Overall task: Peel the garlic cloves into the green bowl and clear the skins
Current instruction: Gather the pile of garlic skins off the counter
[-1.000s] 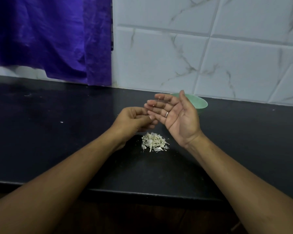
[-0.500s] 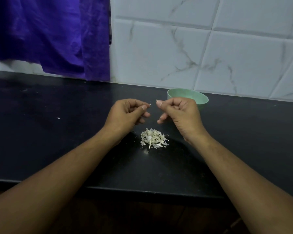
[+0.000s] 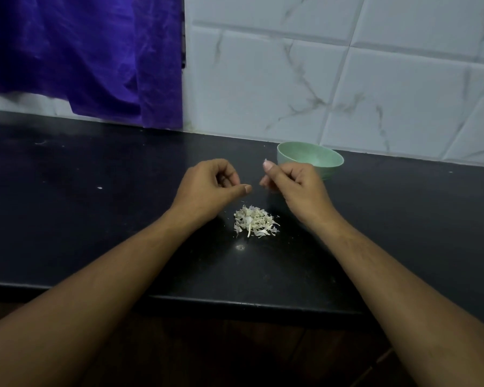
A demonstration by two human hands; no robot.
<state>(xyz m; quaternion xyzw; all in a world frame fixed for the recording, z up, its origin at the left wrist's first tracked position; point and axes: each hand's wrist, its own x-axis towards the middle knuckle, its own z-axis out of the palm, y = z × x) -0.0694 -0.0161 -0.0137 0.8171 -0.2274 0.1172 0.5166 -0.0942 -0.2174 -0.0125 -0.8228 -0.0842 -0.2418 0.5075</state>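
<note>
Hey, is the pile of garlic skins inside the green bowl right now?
No, the pile of garlic skins lies on the black counter, on the near side of the green bowl and apart from it.

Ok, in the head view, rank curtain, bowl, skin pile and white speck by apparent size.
1. Curtain, by far.
2. Bowl, though farther off and part hidden.
3. Skin pile, close behind it.
4. White speck, smallest.

Single head-worn wide-angle view. Looks forward and down from near side of black counter (image 3: 95,219) toward tiled wall (image 3: 333,79) at far side. Close range: left hand (image 3: 210,188) and right hand (image 3: 296,188) sit mid-frame, forearms entering from near corners. Near counter edge crosses lower frame. Purple curtain (image 3: 81,51) fills far left.
</note>
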